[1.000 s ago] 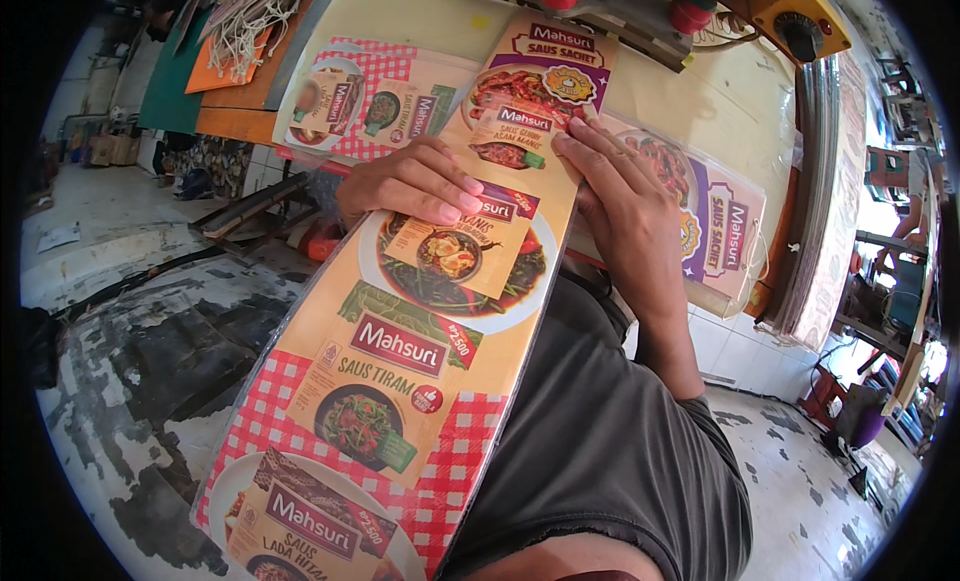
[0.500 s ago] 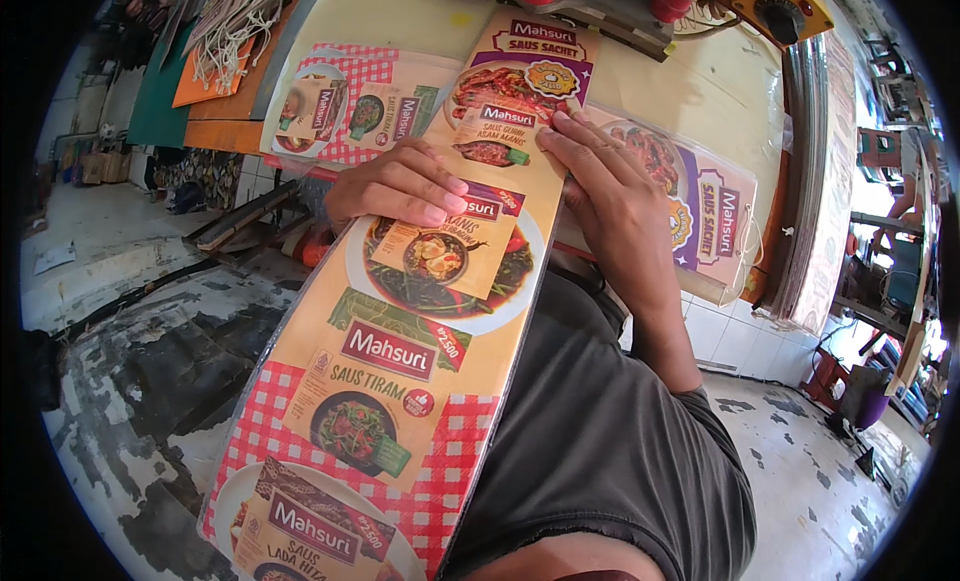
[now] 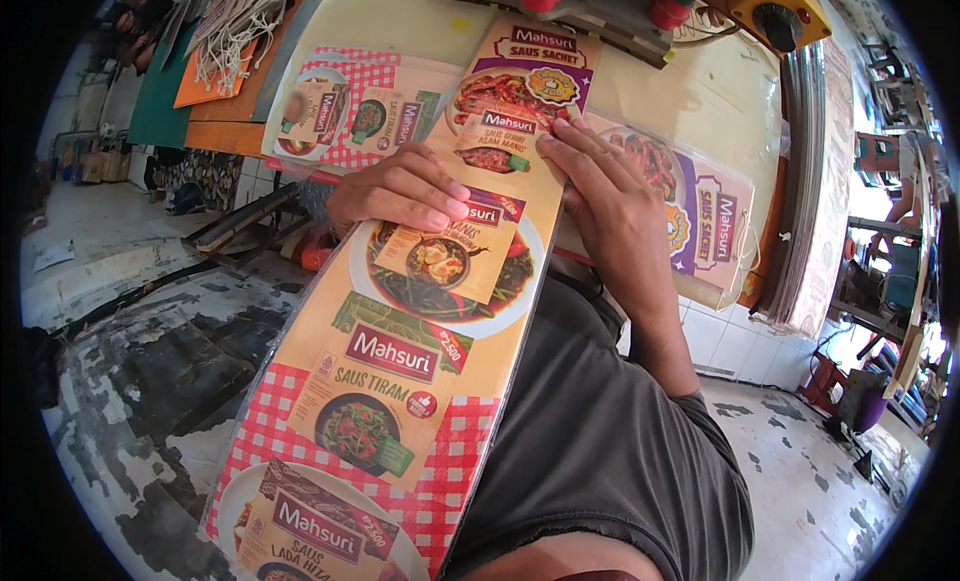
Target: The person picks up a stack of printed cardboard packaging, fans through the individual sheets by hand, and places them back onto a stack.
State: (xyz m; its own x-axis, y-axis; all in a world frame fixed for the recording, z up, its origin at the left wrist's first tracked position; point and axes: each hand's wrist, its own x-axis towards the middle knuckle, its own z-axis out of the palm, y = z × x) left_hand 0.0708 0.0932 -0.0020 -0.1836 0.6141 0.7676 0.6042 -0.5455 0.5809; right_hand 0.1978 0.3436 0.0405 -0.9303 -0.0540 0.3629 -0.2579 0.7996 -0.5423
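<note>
Two hands on long printed card [image 3: 400,381] running from 7 o'clock up to 12. Your left hand [image 3: 400,193] grips left edge, fingers curled over face. Your right hand [image 3: 610,206] grips right edge at 1 o'clock, fingertips flat on top. Hands apart.

hands [image 3: 410,189] on long card [image 3: 420,351], stack [image 3: 700,221] right

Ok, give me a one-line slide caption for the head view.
Both hands, left hand and right hand, press on a long printed food-packaging strip at a yellow worktable.
</note>
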